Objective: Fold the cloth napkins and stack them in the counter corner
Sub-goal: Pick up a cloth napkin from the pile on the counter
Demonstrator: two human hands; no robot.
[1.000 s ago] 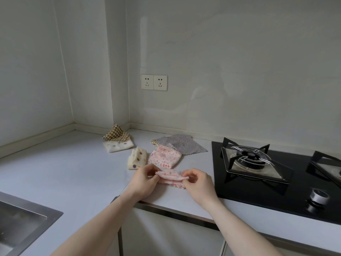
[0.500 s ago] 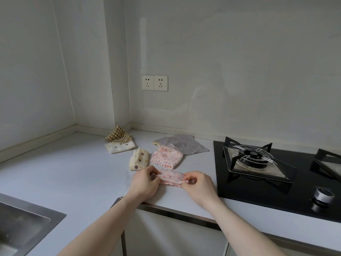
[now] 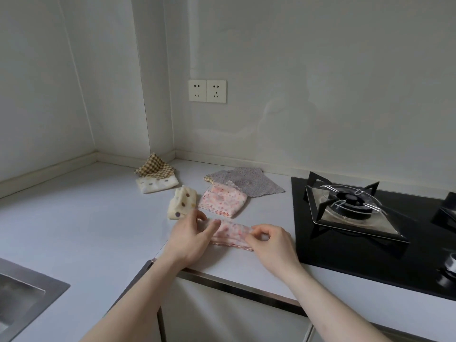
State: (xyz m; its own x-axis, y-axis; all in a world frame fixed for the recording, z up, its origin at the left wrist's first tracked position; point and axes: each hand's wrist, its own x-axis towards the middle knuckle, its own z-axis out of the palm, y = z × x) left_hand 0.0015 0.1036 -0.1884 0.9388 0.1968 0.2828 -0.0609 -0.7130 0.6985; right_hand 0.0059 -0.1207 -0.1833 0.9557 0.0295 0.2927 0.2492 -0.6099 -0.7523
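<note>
A pink floral napkin (image 3: 232,233), folded into a narrow strip, lies on the white counter (image 3: 86,218) near its front edge. My left hand (image 3: 191,236) pinches its left end and my right hand (image 3: 270,241) pinches its right end. Behind it lie a second folded pink floral napkin (image 3: 223,202), a cream dotted napkin (image 3: 182,202) and an unfolded grey napkin (image 3: 246,180). Toward the corner sits a small stack: a brown checked napkin (image 3: 154,166) on a white dotted one (image 3: 158,185).
A black gas hob (image 3: 370,218) with burner grates takes up the counter's right side, with a knob (image 3: 451,265) at the front. A steel sink (image 3: 22,299) is at lower left. A double wall socket (image 3: 207,91) is above the counter.
The pink napkin has gone from slightly lifted to lying flatter on the counter. Both hands still hold its ends and have barely shifted.
</note>
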